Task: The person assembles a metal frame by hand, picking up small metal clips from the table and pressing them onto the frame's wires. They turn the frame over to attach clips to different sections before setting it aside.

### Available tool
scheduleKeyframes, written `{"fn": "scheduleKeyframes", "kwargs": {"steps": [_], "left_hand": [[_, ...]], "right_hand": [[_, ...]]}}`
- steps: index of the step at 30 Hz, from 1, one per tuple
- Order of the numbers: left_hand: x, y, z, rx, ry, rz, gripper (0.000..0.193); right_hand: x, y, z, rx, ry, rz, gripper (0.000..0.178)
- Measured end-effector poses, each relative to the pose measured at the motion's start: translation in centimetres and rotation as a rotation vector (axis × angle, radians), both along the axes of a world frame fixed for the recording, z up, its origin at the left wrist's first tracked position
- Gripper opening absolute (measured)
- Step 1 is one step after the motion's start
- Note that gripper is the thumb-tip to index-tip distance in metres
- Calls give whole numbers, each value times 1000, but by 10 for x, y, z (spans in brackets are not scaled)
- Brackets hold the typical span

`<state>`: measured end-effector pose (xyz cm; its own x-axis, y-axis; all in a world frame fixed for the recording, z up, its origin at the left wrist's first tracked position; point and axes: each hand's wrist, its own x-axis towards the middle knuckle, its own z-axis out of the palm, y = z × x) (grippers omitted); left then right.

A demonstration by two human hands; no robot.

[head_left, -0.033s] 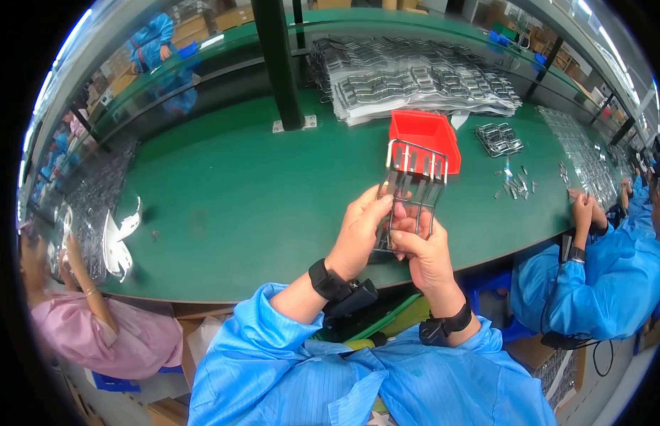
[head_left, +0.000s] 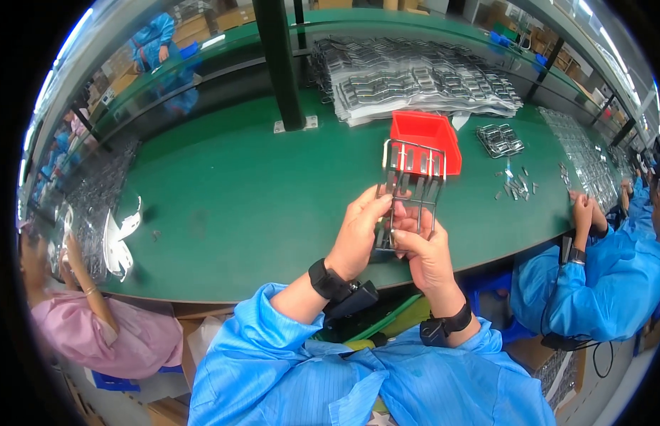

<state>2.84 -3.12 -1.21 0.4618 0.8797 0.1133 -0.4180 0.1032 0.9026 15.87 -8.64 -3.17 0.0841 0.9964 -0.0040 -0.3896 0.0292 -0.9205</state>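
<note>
In front of my chest I hold a dark wire rack (head_left: pixel 409 157) above the green table, with narrow flat grey strips along its parallel bars. My left hand (head_left: pixel 357 234) is closed on its left side, thumb lying over the wires. From below and right, my right hand (head_left: pixel 429 257) grips the near part, its thumb at a bar and its other fingers partly seen behind the wires. Beyond the rack stands a red open bin (head_left: pixel 444 135), partly covered by the rack's far end. To the right lie several small grey pieces (head_left: pixel 516 187).
A wide pile of wire racks with white sheets (head_left: pixel 415 85) lies at the back. A smaller rack stack (head_left: pixel 499 140) sits right of the bin. A green post (head_left: pixel 279 71) rises from the table (head_left: pixel 223 206). White curved parts (head_left: pixel 118 245) lie left. Co-workers sit on both sides.
The rack's far end has tilted slightly to the left. Both hands keep nearly the same place and grip.
</note>
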Motion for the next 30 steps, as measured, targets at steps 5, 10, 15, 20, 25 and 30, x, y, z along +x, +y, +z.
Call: {"fn": "scheduleKeyframes", "kwargs": {"steps": [5,10,15,20,25,30], "left_hand": [[-11,12,-7,-359,-337,-82,32],[-13,20,-16,-447,-418,-287,34],[-8,14,-15,-474,-359,-284,33],[-8,10,-9,-234,-247,-193,33],[-2,3,8,-158,-223,-161,35],[-5,0,5,-111,-279,-144,38]], "right_hand": [[10,-1,-7,51,353,211,47],[4,-3,-9,289,-31,186,29],[-8,-1,-5,563,-555,-74,22],[-21,-12,-1,282,-363,-53,8],[-19,-16,5,-63,375,228,13],[3,-10,-14,-79,293,87,8]]}}
